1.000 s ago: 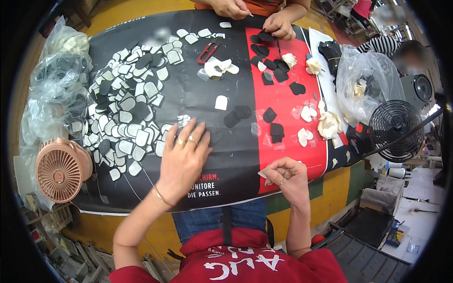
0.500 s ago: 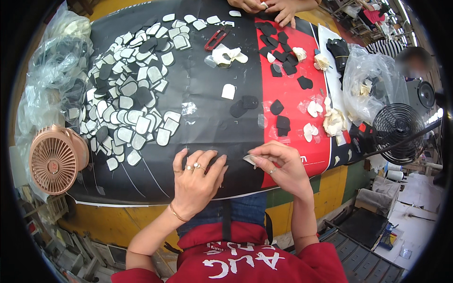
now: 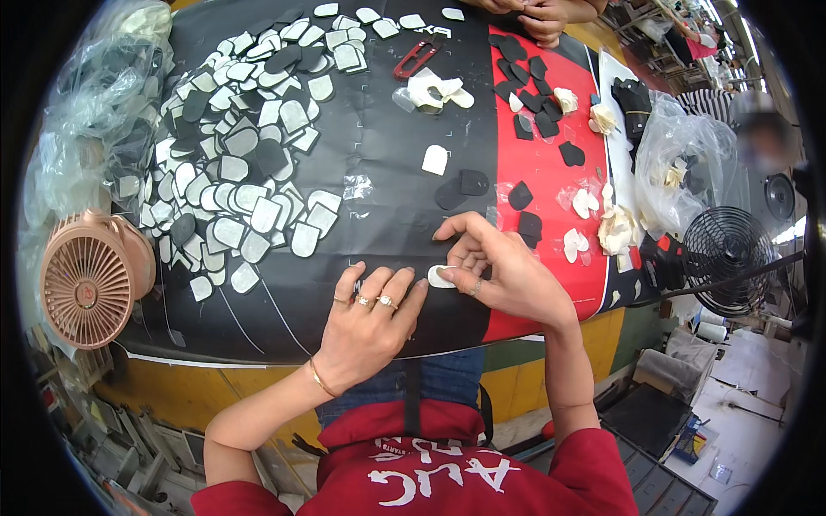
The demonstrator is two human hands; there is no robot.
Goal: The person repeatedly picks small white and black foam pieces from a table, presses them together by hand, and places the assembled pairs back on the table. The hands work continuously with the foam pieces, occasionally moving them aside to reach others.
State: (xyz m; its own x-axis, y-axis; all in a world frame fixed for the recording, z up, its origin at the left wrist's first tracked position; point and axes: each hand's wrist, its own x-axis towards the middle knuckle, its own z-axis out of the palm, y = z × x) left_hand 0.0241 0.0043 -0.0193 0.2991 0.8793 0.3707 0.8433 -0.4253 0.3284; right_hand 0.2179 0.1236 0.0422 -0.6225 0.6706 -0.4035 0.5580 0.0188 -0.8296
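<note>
While the heap of white and black round-ended flat pieces [image 3: 234, 167] lies unchanged on the black-and-red printed sheet [image 3: 379, 236], your grip differs. Your right hand [image 3: 514, 280], pinching half a second ago, now has thumb and index finger spread; your left hand [image 3: 363, 325] keeps its fingers loosely spread. The small white rounded flat piece [image 3: 440, 278], tilted earlier, now shows its face at your right thumb tip, beside your left fingertips.

The table [image 3: 387, 146], black-topped with a red band [image 3: 551, 275] toward the right, carries a broad heap of white and black rounded pieces [image 3: 233, 168] at left, red snips [image 3: 416, 60] beside white scraps [image 3: 428, 90], and black pieces [image 3: 520, 195] on the red.
</note>
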